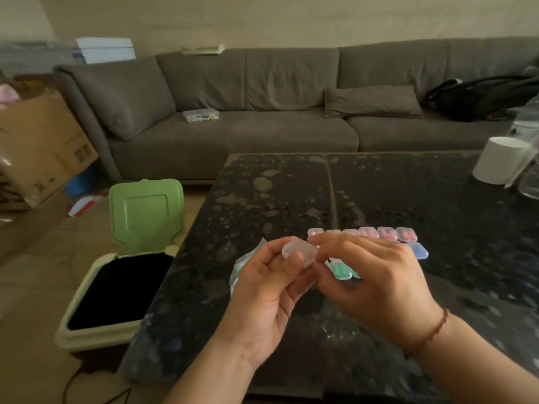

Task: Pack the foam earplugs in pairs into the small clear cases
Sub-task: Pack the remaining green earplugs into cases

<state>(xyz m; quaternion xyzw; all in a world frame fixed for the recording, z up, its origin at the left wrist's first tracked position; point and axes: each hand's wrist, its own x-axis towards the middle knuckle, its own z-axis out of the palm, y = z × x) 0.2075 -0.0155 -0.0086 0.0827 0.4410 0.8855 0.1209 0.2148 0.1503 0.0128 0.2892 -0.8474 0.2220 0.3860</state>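
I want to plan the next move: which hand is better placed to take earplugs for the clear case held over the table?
Probably the right hand. The left hand cradles the clear case in its fingers, while the right only pinches its edge and is easier to free. No loose earplugs are visible.

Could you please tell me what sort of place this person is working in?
Most likely a home living room: a long grey sofa with cushions runs behind a dark stone coffee table, and a green-lidded waste bin stands open on the floor beside it.

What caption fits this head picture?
Both hands, left and right, hold a clear case above the table.
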